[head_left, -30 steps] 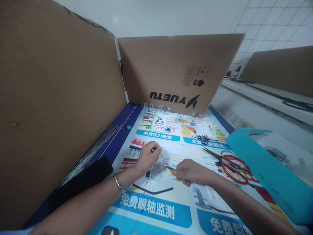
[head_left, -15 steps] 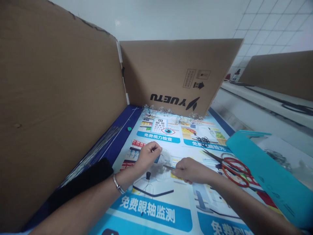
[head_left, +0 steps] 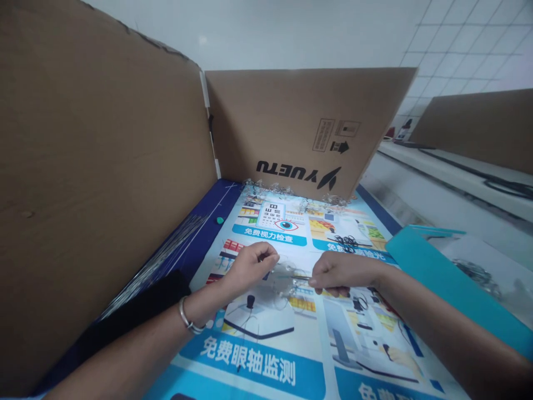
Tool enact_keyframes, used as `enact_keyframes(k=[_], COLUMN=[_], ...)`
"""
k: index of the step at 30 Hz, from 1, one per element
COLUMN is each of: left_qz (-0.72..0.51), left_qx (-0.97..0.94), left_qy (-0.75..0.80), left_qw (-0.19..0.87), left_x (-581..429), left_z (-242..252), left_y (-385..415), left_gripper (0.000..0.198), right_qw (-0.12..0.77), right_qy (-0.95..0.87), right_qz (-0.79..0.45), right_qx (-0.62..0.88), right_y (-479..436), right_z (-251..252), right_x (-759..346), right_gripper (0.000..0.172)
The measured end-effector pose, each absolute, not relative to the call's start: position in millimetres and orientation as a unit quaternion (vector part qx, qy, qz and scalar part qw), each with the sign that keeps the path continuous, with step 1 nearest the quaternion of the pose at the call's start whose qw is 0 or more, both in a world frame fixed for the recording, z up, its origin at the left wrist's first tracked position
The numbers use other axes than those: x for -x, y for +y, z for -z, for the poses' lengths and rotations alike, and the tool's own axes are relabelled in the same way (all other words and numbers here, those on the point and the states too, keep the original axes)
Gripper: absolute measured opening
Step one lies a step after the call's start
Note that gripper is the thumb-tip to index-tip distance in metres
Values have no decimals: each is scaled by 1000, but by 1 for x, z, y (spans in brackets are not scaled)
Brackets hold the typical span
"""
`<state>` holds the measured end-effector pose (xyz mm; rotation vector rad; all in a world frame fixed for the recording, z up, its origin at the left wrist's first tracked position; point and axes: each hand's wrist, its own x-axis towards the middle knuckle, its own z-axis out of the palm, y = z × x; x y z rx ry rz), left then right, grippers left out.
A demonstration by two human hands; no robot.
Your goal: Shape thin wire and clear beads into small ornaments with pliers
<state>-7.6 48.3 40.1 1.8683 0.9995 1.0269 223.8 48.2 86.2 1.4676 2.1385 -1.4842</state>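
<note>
Blue-and-white printed sheet [head_left: 306,378], head view: spread across the counter, beneath both hands.
Clear wiry piece [head_left: 283,284]: just above the sheet, between the two hands; blurred, so its exact shape cannot be told.
Left hand [head_left: 255,264]: thumb and forefinger pinched on the piece's left edge, other fingers curled in.
Right hand [head_left: 336,272]: gripping a thin metal tool [head_left: 302,278], its tip pointing left into the piece.
Step in hand: seemingly fine work with the tool while the left hand steadies the piece.
Next move calls for: probably a firm pinch, a level wrist and small motions at the tip, since the loops look easy to snag.
Around them: a dark coiled bundle [head_left: 346,242] beyond the right hand; more clear pieces [head_left: 270,188] along the foot of the cardboard panel [head_left: 291,122].
</note>
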Motion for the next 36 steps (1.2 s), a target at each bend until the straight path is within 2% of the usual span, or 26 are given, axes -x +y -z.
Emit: enact_keyframes(k=[12,22,36], left_qz=[-380,-282,-209], left_qx=[-848,-914,-959], left_qy=[251,186,193], left_qw=[272,222,-15], left_x=[8,11,16], left_z=[-32,-28,-28], left_y=[48,53,56], left_gripper=[14,14,19], right_qw=[59,55,58], right_qy=[723,725,745], right_qz=[493,489,471], right_qx=[-480,-482,-469], right_y=[47,45,46], right_z=[-67,-63,-61], right_x=[-232,-233,-234], right_gripper=[40,37,31])
